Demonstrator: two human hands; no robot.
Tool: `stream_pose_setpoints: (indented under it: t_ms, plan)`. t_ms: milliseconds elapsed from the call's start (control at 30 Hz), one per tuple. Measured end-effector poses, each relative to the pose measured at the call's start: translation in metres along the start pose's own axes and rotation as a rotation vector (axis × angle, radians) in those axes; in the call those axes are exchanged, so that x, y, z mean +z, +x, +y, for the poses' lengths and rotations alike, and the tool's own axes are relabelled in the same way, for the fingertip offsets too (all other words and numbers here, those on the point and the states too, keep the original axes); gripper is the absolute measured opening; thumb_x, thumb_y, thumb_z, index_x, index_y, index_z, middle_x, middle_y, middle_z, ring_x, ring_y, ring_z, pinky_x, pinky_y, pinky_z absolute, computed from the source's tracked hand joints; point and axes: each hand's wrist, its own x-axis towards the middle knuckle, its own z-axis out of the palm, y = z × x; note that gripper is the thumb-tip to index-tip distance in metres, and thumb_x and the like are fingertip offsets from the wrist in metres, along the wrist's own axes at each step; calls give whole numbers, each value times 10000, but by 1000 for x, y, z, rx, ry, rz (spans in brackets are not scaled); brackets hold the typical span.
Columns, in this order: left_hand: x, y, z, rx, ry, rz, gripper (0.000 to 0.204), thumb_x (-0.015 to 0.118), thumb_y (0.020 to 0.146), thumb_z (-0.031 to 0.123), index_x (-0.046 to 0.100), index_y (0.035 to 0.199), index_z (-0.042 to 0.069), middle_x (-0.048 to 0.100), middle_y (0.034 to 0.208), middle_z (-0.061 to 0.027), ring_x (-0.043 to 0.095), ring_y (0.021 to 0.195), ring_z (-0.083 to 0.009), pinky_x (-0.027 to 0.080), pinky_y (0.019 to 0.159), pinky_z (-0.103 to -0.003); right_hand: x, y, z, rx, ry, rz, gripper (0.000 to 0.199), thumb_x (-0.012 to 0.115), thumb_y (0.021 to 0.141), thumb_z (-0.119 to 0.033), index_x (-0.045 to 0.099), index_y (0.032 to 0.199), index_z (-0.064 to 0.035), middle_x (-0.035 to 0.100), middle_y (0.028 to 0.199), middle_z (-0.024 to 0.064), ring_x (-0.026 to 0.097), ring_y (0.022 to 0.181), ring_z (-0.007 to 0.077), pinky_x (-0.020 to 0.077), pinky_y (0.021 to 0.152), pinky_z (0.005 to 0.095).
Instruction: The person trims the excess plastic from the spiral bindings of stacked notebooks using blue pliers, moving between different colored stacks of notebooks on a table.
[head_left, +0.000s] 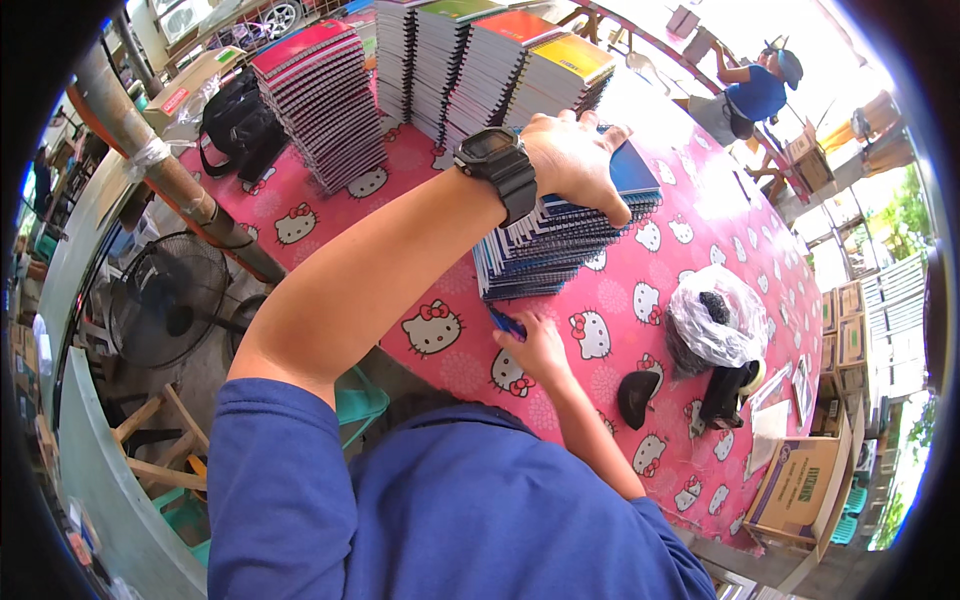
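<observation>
My left hand (575,165), with a black watch on its wrist, lies across the top of a leaning stack of blue spiral notebooks (545,255). Its fingers are spread over the top and the thumb reaches down at the near edge. Just in front of the stack, my right hand (537,352) is closed on a slim blue object (506,322); its exact kind is too small to make out. Farther back stand a tall stack of red-covered spiral notebooks (325,115) and several stacks with green, orange and yellow covers (570,55).
A pink patterned cloth covers the table (430,330). To the right sit a plastic bag (718,315), a small black object (638,398), a tape dispenser (730,395) and a cardboard box (797,490). Leftward are a black bag (240,125), a post (170,165) and a fan (170,300).
</observation>
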Motion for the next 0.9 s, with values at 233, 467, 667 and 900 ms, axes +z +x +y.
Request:
stream_pose_setpoints:
  t_ms: [233, 467, 667, 900]
  plan:
    - [-1, -1, 0, 1, -4, -5, 1012, 672, 613, 576, 282, 1446, 156, 362, 1416, -208, 383, 1296, -337, 365, 1025, -440, 13, -20, -11, 30, -144, 168, 517, 696, 742, -362, 546, 1146, -77, 523, 1054, 152, 479, 1021, 324, 417, 833, 435]
    - [2, 1, -1, -5, 8, 5, 1032, 666, 612, 597, 264, 1458, 163, 359, 1421, -207, 376, 1304, -335, 365, 1026, -433, 11, -19, -14, 36, -102, 156, 516, 702, 738, -344, 547, 1146, -71, 526, 1071, 156, 465, 1052, 339, 414, 861, 431]
    - [0, 3, -1, 3, 10, -9, 1044, 668, 605, 613, 262, 1458, 171, 343, 1435, -207, 372, 1308, -333, 364, 1026, -435, 9, -9, -4, -20, -60, 154, 436, 673, 787, -349, 577, 1090, -51, 574, 948, 157, 561, 941, 293, 473, 767, 450]
    - [-3, 16, -15, 21, -254, 49, 1228, 522, 572, 873, 151, 1489, 145, 142, 1512, -233, 202, 1393, -352, 223, 1098, -511, -32, 31, 15, 415, 706, -629, 383, 586, 875, -384, 611, 986, -18, 646, 760, 90, 626, 655, 170, 507, 569, 321]
